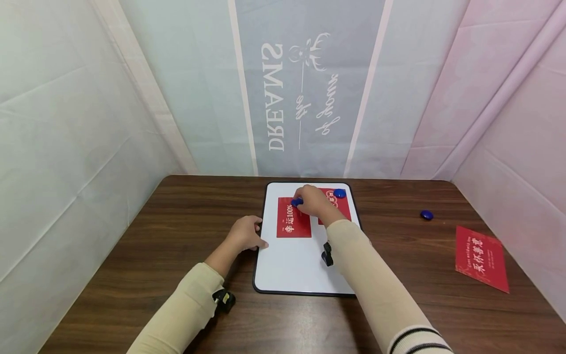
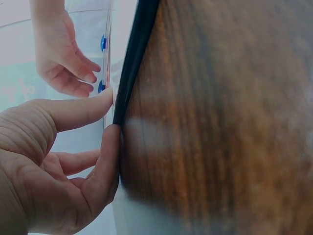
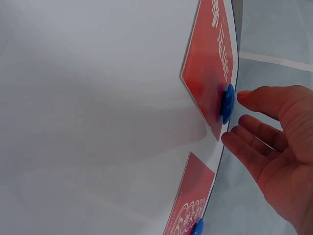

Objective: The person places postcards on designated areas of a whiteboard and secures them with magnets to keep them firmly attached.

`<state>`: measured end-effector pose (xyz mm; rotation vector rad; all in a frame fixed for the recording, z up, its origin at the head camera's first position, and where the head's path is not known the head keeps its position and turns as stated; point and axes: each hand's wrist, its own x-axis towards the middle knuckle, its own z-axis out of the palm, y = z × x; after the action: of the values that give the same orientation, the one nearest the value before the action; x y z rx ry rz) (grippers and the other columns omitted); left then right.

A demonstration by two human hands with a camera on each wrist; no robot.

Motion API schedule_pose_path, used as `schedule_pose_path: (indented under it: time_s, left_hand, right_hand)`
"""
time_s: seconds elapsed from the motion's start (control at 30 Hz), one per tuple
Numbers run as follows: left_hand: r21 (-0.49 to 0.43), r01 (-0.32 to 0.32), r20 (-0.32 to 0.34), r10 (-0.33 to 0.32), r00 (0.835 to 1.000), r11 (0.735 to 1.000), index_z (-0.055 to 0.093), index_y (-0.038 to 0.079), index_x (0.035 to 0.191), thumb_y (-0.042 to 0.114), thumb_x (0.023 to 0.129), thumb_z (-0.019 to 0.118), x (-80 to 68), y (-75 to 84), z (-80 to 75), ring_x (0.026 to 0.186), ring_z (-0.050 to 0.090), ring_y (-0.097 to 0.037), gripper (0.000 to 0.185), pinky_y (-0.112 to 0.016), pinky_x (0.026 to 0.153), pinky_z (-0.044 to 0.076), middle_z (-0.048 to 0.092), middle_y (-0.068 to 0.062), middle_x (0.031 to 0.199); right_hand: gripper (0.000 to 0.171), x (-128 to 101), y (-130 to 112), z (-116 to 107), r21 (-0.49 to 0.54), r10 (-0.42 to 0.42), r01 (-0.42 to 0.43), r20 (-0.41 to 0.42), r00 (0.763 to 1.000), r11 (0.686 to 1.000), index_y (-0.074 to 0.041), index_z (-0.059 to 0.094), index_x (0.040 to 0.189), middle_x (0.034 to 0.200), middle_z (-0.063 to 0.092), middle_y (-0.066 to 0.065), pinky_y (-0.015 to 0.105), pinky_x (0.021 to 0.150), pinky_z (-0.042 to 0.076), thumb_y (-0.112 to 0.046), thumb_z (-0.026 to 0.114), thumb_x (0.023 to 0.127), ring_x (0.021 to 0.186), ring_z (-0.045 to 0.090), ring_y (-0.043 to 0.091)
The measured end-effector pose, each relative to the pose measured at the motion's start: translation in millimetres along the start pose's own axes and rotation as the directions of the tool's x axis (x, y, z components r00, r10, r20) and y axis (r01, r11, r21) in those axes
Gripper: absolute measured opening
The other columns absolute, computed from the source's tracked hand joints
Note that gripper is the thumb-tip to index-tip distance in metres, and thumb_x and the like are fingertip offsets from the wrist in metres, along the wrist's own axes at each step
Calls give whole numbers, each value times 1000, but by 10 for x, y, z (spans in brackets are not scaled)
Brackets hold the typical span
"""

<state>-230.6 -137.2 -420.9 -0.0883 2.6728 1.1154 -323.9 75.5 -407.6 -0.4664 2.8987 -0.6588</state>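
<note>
A whiteboard (image 1: pixel 292 268) with a black rim lies on the table. My left hand (image 1: pixel 244 233) pinches its left edge, thumb on the white face and fingers against the dark rim (image 2: pixel 131 68). Near the far edge, a red card (image 1: pixel 294 225) with white lettering lies on the board, a round blue magnet (image 3: pixel 228 104) sitting on it. Around that magnet, slightly apart from it, are the loosely bent thumb and fingers of my right hand (image 1: pixel 313 200). To the right, a second red card (image 1: pixel 345 211) bears another blue magnet (image 1: pixel 339 193); my right hand partly hides this card in the head view.
On the brown wooden table (image 1: pixel 199 196), right of the board, lie a loose blue magnet (image 1: pixel 426 215) and another red card (image 1: pixel 482 258). Cloth curtains (image 1: pixel 212 98) surround the table at the back and both sides.
</note>
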Motion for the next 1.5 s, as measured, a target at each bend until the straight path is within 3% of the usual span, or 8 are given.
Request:
schedule_pose_path:
  time_s: [0.83, 1.5]
  left_hand:
    - [36, 1, -5, -1, 1000, 999, 53, 0, 135, 8, 68, 90, -14, 29, 19, 64, 64, -17, 77, -28, 60, 58, 59, -14, 108]
    - [14, 15, -7, -15, 1000, 1000, 53, 1, 135, 8, 68, 90, -22, 14, 19, 66, 63, -18, 77, -28, 60, 58, 58, -13, 108]
  right_hand:
    - [32, -228, 146, -30, 27, -36, 35, 19, 999, 999, -10, 69, 118, 119, 62, 10, 40, 89, 54, -16, 74, 87, 113, 55, 26]
    - [45, -470, 161, -176, 31, -92, 92, -9, 996, 995, -12, 66, 126, 127, 60, 10, 39, 82, 57, -21, 78, 84, 118, 54, 28]
